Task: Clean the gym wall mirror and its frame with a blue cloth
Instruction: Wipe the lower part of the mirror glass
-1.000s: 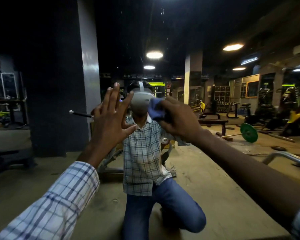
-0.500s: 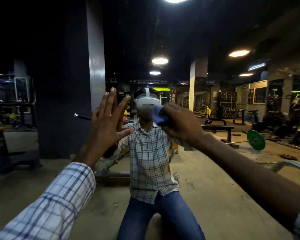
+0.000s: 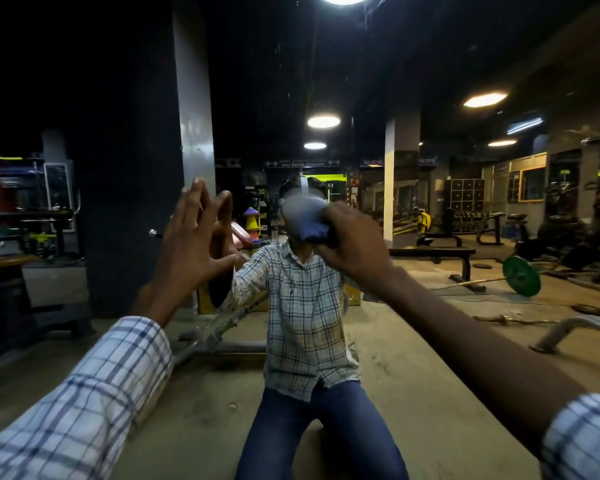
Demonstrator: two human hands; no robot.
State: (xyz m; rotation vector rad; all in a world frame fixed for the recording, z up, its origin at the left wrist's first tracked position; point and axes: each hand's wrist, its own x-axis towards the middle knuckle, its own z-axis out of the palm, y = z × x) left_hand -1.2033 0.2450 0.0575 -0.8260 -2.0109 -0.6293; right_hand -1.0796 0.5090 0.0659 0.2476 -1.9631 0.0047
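Observation:
The wall mirror (image 3: 413, 358) fills the whole view and reflects a kneeling person in a checked shirt and the dim gym behind. My right hand (image 3: 354, 244) is closed around a bunched blue cloth (image 3: 307, 232) and presses it against the glass at centre, over the reflected head. My left hand (image 3: 194, 237) is flat on the glass to the left of it, fingers spread and pointing up, holding nothing. No frame edge of the mirror shows.
Only reflections lie ahead: a dark pillar (image 3: 136, 168) at left, a flat bench (image 3: 433, 252), a barbell with a green plate (image 3: 522, 276) on the floor at right, a metal bar (image 3: 575, 327) at lower right, and ceiling lamps (image 3: 323, 121).
The view has tilted upward, so the reflection sits lower in frame. My right hand with the cloth has shifted slightly left and down across the glass. My left hand stays flat on the mirror.

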